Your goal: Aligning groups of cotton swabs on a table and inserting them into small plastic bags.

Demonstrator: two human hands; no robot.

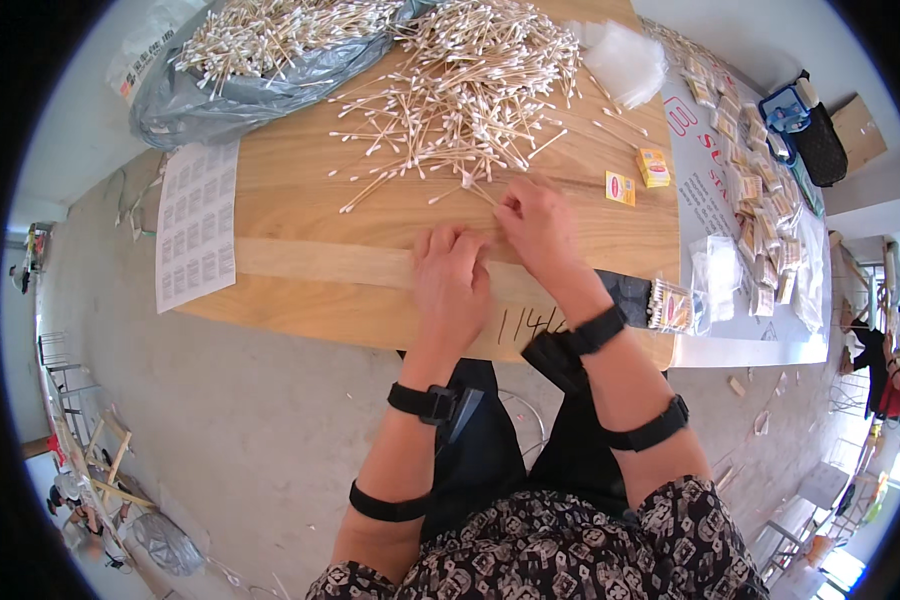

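A large heap of cotton swabs [490,80] with wooden sticks and white tips lies on the wooden table [300,200], just beyond my hands. My right hand [542,228] is at the near edge of the heap, thumb and forefinger pinched at the end of a cotton swab [481,191]. Beside it, nearer to me, my left hand [451,278] rests low over the tabletop with its fingers curled together. Whatever is under those fingers is hidden. To the right of my right hand lie a yellow printed card [620,188] and a small stack of such cards [653,168].
A grey plastic bag [200,110] full of swabs stands far left, above a printed label sheet [198,225]. Clear plastic bags [625,65] lie at the far right. A packed swab bundle [670,305] sits near the right edge, with many packets [765,200] on the side surface.
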